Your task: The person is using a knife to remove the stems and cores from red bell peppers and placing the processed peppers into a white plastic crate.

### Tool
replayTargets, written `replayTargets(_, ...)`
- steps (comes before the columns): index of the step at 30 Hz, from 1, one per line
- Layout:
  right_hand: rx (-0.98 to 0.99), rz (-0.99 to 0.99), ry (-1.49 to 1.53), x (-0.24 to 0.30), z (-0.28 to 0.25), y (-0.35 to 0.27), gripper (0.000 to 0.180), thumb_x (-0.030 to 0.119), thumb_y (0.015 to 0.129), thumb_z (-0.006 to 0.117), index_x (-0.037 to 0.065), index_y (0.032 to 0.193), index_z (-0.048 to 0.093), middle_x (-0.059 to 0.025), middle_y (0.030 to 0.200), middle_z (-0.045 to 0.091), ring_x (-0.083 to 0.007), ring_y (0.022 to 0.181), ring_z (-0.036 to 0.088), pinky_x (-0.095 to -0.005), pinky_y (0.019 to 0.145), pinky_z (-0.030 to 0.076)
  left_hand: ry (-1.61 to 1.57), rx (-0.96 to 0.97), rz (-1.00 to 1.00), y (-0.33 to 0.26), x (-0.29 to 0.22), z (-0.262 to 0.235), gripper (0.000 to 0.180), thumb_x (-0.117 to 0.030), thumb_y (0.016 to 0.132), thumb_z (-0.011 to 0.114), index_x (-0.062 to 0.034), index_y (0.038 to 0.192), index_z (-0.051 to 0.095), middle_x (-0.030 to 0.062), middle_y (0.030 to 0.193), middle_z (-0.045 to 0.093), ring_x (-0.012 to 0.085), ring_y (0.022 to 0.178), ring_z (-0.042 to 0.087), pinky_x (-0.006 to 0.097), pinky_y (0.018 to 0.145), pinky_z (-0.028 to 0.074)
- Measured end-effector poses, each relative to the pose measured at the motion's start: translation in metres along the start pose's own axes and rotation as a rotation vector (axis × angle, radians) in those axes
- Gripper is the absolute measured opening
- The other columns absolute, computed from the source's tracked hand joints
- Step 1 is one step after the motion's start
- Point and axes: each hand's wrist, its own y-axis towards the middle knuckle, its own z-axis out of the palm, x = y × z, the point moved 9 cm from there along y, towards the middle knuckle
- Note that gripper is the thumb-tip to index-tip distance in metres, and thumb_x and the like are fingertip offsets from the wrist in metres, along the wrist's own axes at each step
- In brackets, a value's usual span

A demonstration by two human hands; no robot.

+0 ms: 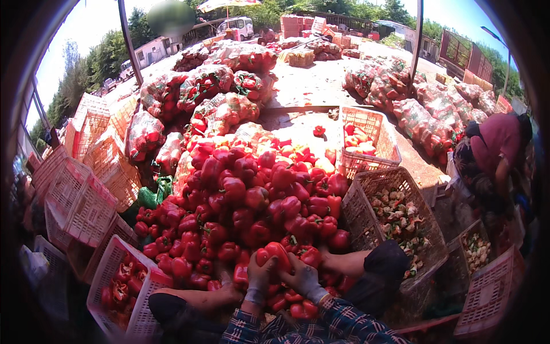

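Observation:
Both my hands wear greyish gloves and meet low in the middle of the head view, over a large heap of red bell peppers [234,189]. My left hand [259,278] is closed against the left side of a red bell pepper [279,255]. My right hand [305,280] closes on the same pepper from the right. Whether a tool sits between the fingers cannot be made out. More whole peppers lie directly around both hands and between my bare lower legs.
A pale crate [109,246] at my left holds opened red peppers. At my right, a brown crate [358,215] holds pepper cores; beyond it another crate [389,137] holds red pepper pieces. Filled net sacks [206,86] and stacked crates [74,189] surround the heap. Another person [498,143] sits far right.

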Motion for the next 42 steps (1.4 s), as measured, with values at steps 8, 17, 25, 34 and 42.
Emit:
replayTargets(8, 0.004, 0.039, 0.222, -0.004, 0.001, 0.003, 0.063, 0.046, 0.085, 0.068, 0.014, 0.138, 0.053, -0.0201, 0.096, 0.071, -0.0378, 0.089, 0.070, -0.0469, 0.078, 0.054, -0.028, 0.083, 0.025, 0.006, 0.010, -0.016, 0.053, -0.027, 0.083, 0.082, -0.0008, 0.124, 0.059, 0.0054, 0.108, 0.067, 0.0131, 0.096, 0.063, 0.029, 0.084, 0.053)
replayTargets(17, 0.108, 0.078, 0.483, -0.038, 0.001, 0.010, 0.077, 0.041, 0.083, 0.072, 0.005, 0.146, 0.045, -0.0229, 0.111, 0.069, -0.0335, 0.104, 0.068, -0.0402, 0.089, 0.052, -0.300, 0.241, -0.138, 0.003, 0.036, 0.006, 0.038, -0.025, 0.090, 0.075, -0.0005, 0.116, 0.063, 0.0032, 0.104, 0.067, 0.0122, 0.092, 0.064, 0.028, 0.082, 0.054)
replayTargets(25, 0.442, 0.198, 0.656, -0.081, 0.026, 0.020, 0.075, 0.026, 0.088, 0.071, 0.007, 0.152, 0.036, -0.0091, 0.112, 0.068, -0.0128, 0.098, 0.062, -0.0287, 0.083, 0.051, -0.685, 0.448, -0.299, -0.007, 0.062, 0.019, 0.046, -0.029, 0.100, 0.059, 0.0000, 0.135, 0.051, 0.0126, 0.127, 0.061, 0.0243, 0.115, 0.062, 0.040, 0.103, 0.050)
replayTargets(34, 0.110, 0.090, 0.077, -0.046, -0.012, 0.035, 0.062, 0.033, 0.086, 0.073, 0.010, 0.140, 0.052, -0.0184, 0.120, 0.066, -0.0273, 0.104, 0.067, -0.0370, 0.089, 0.053, -1.290, 0.631, -0.385, -0.001, 0.059, 0.008, 0.050, -0.033, 0.103, 0.050, -0.0024, 0.142, 0.044, 0.0112, 0.142, 0.053, 0.0233, 0.132, 0.049, 0.041, 0.116, 0.034)
replayTargets(42, 0.085, -0.772, -0.529, 0.033, -0.034, -0.009, 0.062, 0.036, 0.080, 0.073, 0.024, 0.138, 0.055, -0.0214, 0.131, 0.057, -0.0287, 0.072, 0.068, -0.0417, 0.062, 0.055, -3.466, -0.167, -2.809, -0.034, -0.025, 0.024, 0.030, -0.018, 0.070, 0.070, -0.0081, 0.099, 0.071, 0.0074, 0.091, 0.070, 0.0254, 0.081, 0.069, 0.037, 0.071, 0.056)
